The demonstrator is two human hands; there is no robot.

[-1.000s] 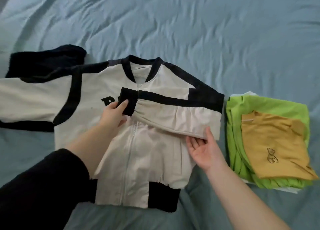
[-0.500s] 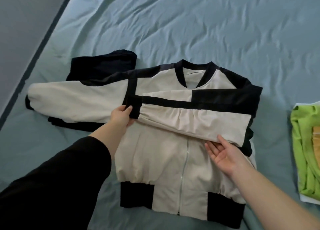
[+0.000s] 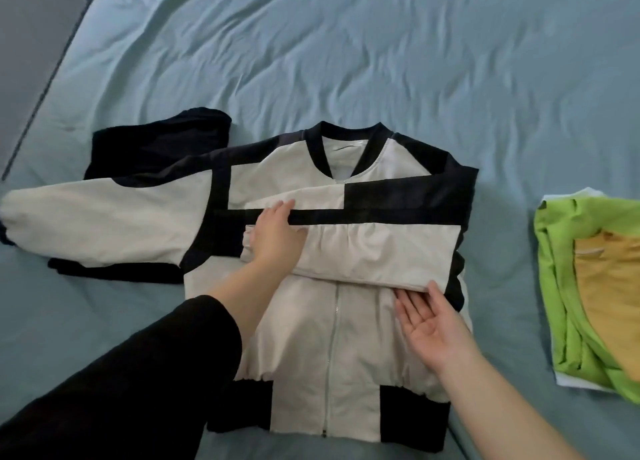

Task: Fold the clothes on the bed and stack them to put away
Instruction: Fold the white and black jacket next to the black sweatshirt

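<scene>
Nearest, the right hand (image 3: 433, 324) lies palm up with straight fingers, holding nothing, its tips at the lower edge of the folded sleeve (image 3: 374, 251). The left hand (image 3: 273, 238) presses flat on that sleeve's end, hiding the cuff. The jacket (image 3: 304, 321) lies front up on the bed (image 3: 346, 61), with its other sleeve (image 3: 104, 224) stretched toward the bed's left edge and that cuff cut off. A dark garment (image 3: 156, 148) is partly buried behind it. The folded stack (image 3: 561, 286) on the right is cropped.

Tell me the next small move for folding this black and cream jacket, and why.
Probably move the left hand to the outstretched sleeve and bring it across the chest. The folded sleeve already lies flat over the jacket, pressed by that hand, while the other one lies spread on the bed.
</scene>
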